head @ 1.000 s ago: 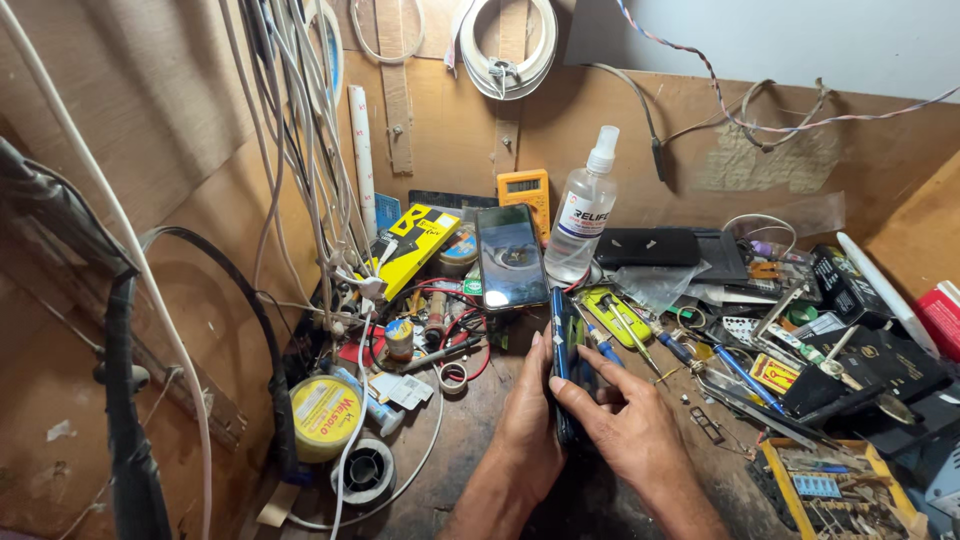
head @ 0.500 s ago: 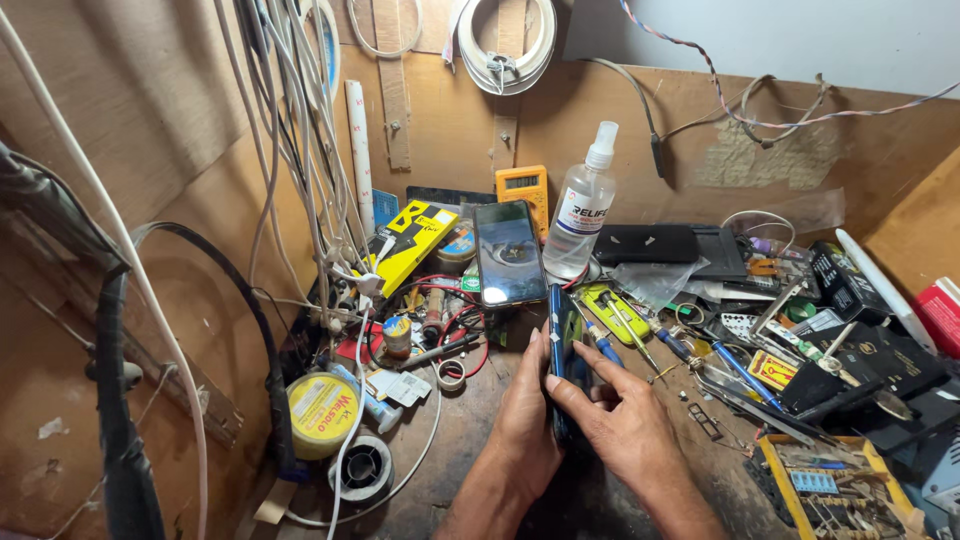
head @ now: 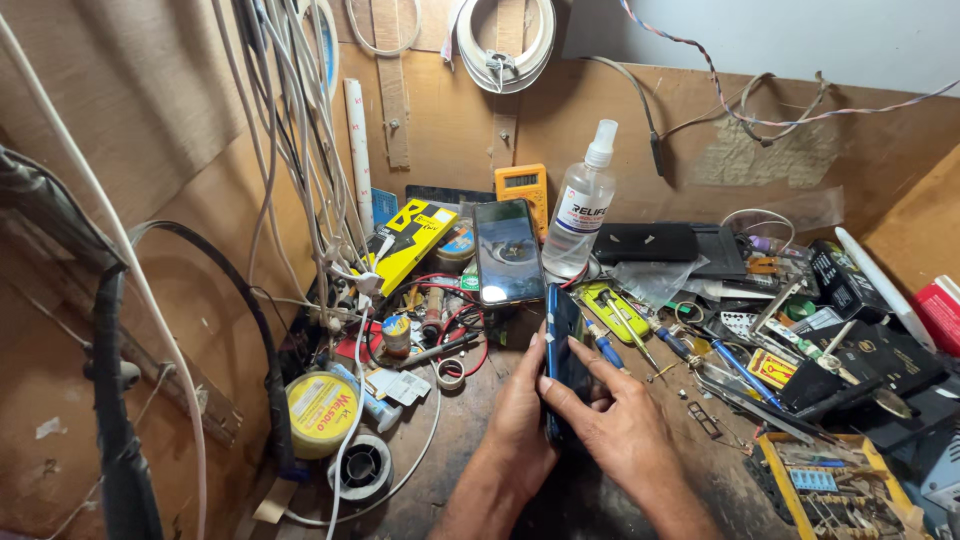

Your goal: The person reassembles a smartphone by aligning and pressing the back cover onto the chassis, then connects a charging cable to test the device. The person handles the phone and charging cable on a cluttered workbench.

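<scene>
Head view: cluttered wooden workbench [head: 470, 420], plywood walls, hanging cables.
L hand [head: 520, 415]: clasps dark blue phone [head: 562, 350] on edge.
R hand [head: 625, 430]: fingers pressing phone's face.
Beyond hands: propped smartphone [head: 508, 250], spray bottle [head: 580, 205], yellow multimeter [head: 522, 188].

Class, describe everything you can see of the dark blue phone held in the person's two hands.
The dark blue phone is a slim slab with a glossy, smooth-looking shell, held on its long edge so that mainly one narrow side shows. It stands roughly upright above the cluttered wooden workbench. The left hand cups it from the left, and the right hand presses its fingers against the right face. Its lower end is hidden between the hands.
</scene>
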Motion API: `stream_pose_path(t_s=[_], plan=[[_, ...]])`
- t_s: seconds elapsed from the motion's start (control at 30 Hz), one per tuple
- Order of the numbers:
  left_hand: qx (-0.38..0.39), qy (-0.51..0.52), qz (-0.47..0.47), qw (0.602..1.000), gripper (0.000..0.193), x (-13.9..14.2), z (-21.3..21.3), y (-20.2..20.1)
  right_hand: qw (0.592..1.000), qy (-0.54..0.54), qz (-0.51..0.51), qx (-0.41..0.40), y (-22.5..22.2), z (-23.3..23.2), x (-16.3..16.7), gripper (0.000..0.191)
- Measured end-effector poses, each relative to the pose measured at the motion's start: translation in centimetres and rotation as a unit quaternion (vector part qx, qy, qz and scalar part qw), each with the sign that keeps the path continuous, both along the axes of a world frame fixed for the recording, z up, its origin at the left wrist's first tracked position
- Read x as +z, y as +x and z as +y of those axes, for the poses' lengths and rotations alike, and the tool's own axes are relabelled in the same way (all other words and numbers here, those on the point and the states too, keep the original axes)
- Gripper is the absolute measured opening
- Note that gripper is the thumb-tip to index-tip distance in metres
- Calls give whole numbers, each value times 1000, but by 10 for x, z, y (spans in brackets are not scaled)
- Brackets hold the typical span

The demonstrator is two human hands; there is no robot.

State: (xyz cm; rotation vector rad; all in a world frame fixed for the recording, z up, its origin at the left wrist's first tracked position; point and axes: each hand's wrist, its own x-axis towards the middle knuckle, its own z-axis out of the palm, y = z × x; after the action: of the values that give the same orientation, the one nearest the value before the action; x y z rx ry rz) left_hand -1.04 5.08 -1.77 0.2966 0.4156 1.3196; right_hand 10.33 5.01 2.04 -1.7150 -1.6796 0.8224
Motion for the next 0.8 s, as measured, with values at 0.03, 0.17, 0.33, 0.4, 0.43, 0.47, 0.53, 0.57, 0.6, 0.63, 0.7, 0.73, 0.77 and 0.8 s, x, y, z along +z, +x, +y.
stream_pose_path(t_s=[0.03, 0.17, 0.33, 0.4, 0.43, 0.47, 0.53, 0.57, 0.6, 0.63, 0.7, 0.73, 0.77, 0.8], plan=[[0, 0, -4, 1000, 46, -1, 0, 0, 1000, -3, 0, 0, -1, -1, 1, 71], [13, -9, -7, 1000, 45, -1, 0, 1, 1000, -28, 7, 0, -2, -2, 5, 71], [33, -13, 18, 999, 50, 3, -1, 7, 999, -41, -16, 17, 5, 0, 5, 67], [55, 15, 37, 998, 53, 4, -2, 9, 999, -24, 6, 36, 7, -1, 3, 65], [73, 28, 45, 996, 55, 6, -2, 12, 998, -9, 28, 51, 8, -1, 3, 64], [92, 42, 53, 993, 57, 7, -2, 13, 996, 8, 52, 66, 8, -1, 3, 63], [91, 54, 44, 993, 60, 10, -4, 14, 995, 25, 57, 77, 6, -3, 6, 63], [69, 53, 25, 996, 62, 11, -5, 15, 996, 27, 36, 72, 5, -5, 9, 63], [48, 53, 6, 997, 63, 13, -6, 17, 997, 30, 16, 67, 5, -6, 13, 63], [54, 53, -6, 997, 65, 14, -7, 18, 998, 20, -16, 58, 5, -8, 17, 62], [66, 54, -28, 996, 69, 17, -9, 20, 996, 2, -78, 42, 4, -11, 27, 60], [74, 48, -22, 996, 70, 18, -9, 21, 994, 6, -106, 37, 2, -12, 32, 59], [82, 42, -16, 996, 71, 19, -9, 23, 990, 12, -135, 32, 2, -13, 36, 58], [90, 36, -9, 995, 71, 19, -9, 24, 986, 17, -163, 27, 0, -14, 39, 57]])
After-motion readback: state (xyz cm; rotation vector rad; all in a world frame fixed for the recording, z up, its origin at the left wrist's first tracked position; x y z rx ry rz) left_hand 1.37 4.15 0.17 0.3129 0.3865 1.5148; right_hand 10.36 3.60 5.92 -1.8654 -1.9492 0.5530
